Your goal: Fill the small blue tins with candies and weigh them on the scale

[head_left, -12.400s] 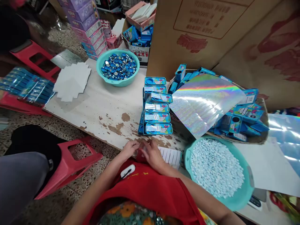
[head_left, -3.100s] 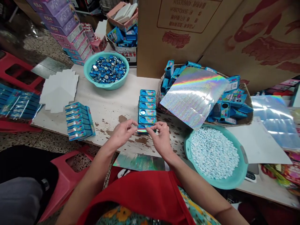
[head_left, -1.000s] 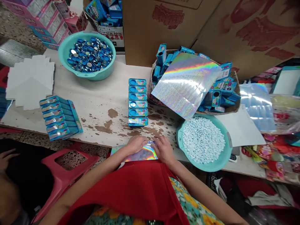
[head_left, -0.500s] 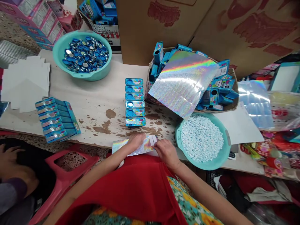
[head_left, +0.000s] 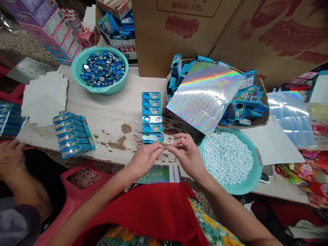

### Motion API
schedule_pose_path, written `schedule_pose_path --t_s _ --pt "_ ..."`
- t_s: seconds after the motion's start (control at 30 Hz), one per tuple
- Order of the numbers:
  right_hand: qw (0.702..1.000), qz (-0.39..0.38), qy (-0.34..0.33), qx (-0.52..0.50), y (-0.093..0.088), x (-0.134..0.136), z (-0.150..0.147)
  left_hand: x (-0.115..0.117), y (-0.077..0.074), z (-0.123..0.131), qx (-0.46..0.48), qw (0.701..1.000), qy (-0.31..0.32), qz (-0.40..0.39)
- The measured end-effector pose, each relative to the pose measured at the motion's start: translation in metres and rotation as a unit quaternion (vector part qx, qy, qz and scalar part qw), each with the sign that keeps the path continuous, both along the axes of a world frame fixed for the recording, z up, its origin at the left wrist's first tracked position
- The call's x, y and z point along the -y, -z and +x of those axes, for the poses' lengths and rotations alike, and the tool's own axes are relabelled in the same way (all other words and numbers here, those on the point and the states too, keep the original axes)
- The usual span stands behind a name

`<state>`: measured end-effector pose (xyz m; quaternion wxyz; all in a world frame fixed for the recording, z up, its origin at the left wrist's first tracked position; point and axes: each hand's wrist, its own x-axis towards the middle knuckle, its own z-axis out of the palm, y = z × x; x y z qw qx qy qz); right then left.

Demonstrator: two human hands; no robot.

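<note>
My left hand (head_left: 146,158) and my right hand (head_left: 189,156) meet almost fingertip to fingertip above the table's front edge. Thumb and forefinger are pinched on each; whatever thin thing lies between them is too small to name. Below them a holographic sticker sheet (head_left: 156,173) with white strips at its right end rests by the red apron (head_left: 153,205). Just beyond my fingers stands a column of small blue tins (head_left: 152,128), one with a shiny label. To the right of my right hand is a turquoise basin (head_left: 257,160) full of pale candies (head_left: 228,159).
A carton (head_left: 263,116) of blue boxes has a large holographic sheet (head_left: 205,95) on top. Back left sits a basin (head_left: 99,89) of blue caps. A display of blue tins (head_left: 74,135) and white cards (head_left: 44,99) lie left. Beside a red stool (head_left: 74,191) is another person's hand (head_left: 11,157).
Both hands have lifted off the sticker sheet and moved up toward the tins, fingertips now close together. The sheet stays below. The view has shifted slightly, and the other person's hand has moved.
</note>
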<state>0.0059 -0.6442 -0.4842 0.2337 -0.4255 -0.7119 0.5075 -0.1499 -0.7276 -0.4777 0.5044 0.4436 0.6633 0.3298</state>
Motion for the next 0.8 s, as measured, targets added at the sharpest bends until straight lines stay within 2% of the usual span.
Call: schedule_pose_path --t_s 0.07,0.13,0.2,0.3,0.43,0.53,0.6,0.7,0.8 --pt "0.999 0.019 0.02 -0.019 0.005 -0.004 -0.026 -0.002 -0.008 -0.025 -0.06 0.998 -0.016 0.018" --pt "0.999 0.031 0.038 -0.015 0.012 -0.009 -0.051 -0.008 -0.01 -0.051 -0.096 0.995 -0.018 0.026" --pt "0.997 0.06 0.057 0.004 0.02 -0.015 -0.073 -0.016 -0.005 -0.072 -0.119 0.992 -0.01 0.029" --pt "0.99 0.113 0.077 0.036 0.031 -0.02 -0.091 -0.026 0.013 -0.091 -0.122 0.992 0.001 0.038" --pt "0.988 0.133 0.08 0.023 0.042 -0.021 -0.094 -0.025 0.045 -0.088 -0.044 0.996 -0.032 0.065" --pt "0.989 0.09 0.117 -0.007 0.049 -0.019 -0.092 -0.02 0.069 -0.073 0.037 0.991 -0.119 0.041" --pt "0.988 0.053 0.145 -0.009 0.054 -0.019 -0.092 -0.021 0.082 -0.065 0.04 0.984 -0.169 0.024" --pt "0.989 0.016 0.147 -0.026 0.06 -0.022 -0.091 -0.021 0.088 -0.065 -0.078 0.983 -0.166 -0.005" --pt "0.99 -0.022 0.128 -0.052 0.061 -0.023 -0.073 -0.007 0.078 -0.076 -0.242 0.958 -0.136 -0.079"
